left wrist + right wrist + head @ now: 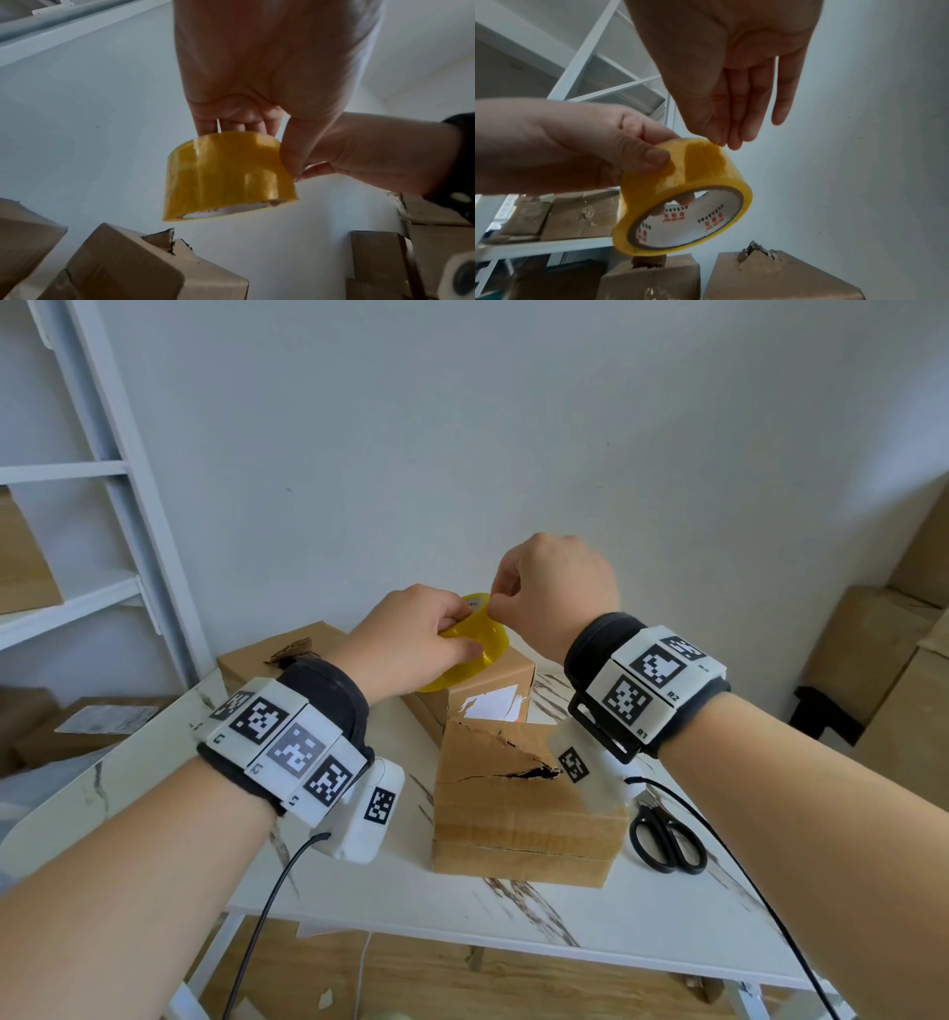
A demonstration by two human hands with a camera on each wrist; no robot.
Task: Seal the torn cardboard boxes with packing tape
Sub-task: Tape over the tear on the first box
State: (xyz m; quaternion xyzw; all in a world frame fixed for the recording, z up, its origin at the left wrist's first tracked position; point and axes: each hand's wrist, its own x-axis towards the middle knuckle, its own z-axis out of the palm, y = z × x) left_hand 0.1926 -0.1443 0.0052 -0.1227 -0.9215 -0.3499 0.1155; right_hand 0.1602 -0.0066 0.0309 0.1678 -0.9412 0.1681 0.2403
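My left hand [447, 629] grips a yellow packing tape roll [475, 634] in the air above the boxes, thumb on its outer face [654, 160] and fingers through the core. My right hand [495, 608] meets the roll from the right, and its thumb and forefinger tips [725, 144] pinch at the top edge of the outer layer. The roll [226, 174] hangs tilted, its white printed core [687, 219] showing. Below, a cardboard box [513, 814] on the table has a jagged tear [513, 770] across its top.
A second box [493, 690] with a torn white label stands behind the first, and a third with a ripped top [277, 654] sits at the back left. Black scissors [667, 839] lie on the marble table [411, 901]. White shelving [77, 505] is left; stacked boxes [873, 660] right.
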